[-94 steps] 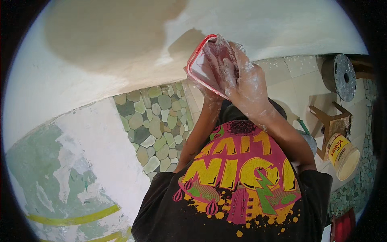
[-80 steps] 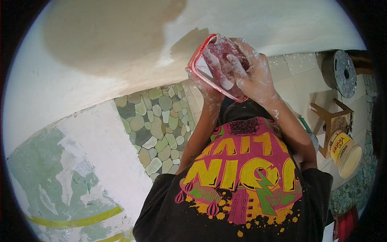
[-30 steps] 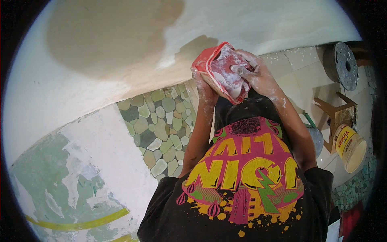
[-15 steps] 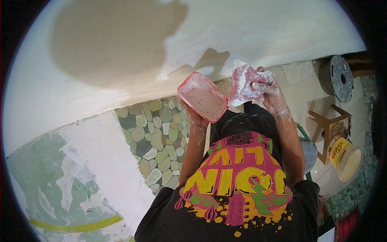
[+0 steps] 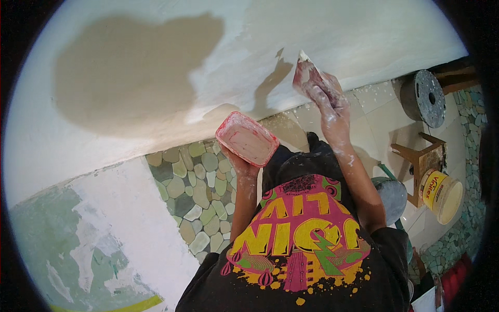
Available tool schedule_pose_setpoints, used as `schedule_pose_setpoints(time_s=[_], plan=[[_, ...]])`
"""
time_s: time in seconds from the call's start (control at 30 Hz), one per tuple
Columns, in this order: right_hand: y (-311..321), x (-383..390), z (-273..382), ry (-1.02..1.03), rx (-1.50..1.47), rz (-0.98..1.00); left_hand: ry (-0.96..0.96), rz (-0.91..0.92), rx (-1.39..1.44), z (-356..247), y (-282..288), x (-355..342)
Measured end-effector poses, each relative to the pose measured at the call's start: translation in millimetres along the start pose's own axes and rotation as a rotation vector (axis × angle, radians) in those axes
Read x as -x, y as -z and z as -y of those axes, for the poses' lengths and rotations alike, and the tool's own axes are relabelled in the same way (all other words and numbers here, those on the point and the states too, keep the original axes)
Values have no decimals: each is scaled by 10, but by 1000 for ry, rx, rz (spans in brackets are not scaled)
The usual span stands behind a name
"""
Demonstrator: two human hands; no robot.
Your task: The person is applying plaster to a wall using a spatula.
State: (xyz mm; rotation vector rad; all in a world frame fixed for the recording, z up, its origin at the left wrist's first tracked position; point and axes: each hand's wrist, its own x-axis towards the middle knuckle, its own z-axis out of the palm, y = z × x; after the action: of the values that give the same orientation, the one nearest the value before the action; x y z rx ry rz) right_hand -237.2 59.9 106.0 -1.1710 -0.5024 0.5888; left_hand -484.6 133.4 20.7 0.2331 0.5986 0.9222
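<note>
My left hand is closed round the side of a red plastic tub smeared inside with pale putty. The tub is tilted so its inside faces up at me. My right hand grips a reddish, flat putty spreader with white putty on its tip and edge. It is raised above and to the right of the tub, in front of the pale wall. Whether the spreader touches the wall I cannot tell. White smears cover my right hand and forearm.
At right stand a grey speckled round drum, a small wooden stool, a yellow and white bucket and a grey bucket. Green pebble-pattern flooring lies left, beside a patchy white and green surface.
My right hand has moved up toward the wall and turned the spreader more edge-on. My left hand with the tub has shifted slightly down and left.
</note>
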Motion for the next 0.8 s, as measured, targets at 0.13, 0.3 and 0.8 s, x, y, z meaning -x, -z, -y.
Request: schedule_pose_setpoints(time_s=[0.13,0.3,0.8], plan=[[-350,-25,-185,398,290,-134,1,-57,-63,-226,7,-25],[-764,-69,-527,533,600,-247,73,2,-76,-556,239,-76],[-1171,-51,-747,612,1206,-377,178,87,-150,-1346,736,-358]])
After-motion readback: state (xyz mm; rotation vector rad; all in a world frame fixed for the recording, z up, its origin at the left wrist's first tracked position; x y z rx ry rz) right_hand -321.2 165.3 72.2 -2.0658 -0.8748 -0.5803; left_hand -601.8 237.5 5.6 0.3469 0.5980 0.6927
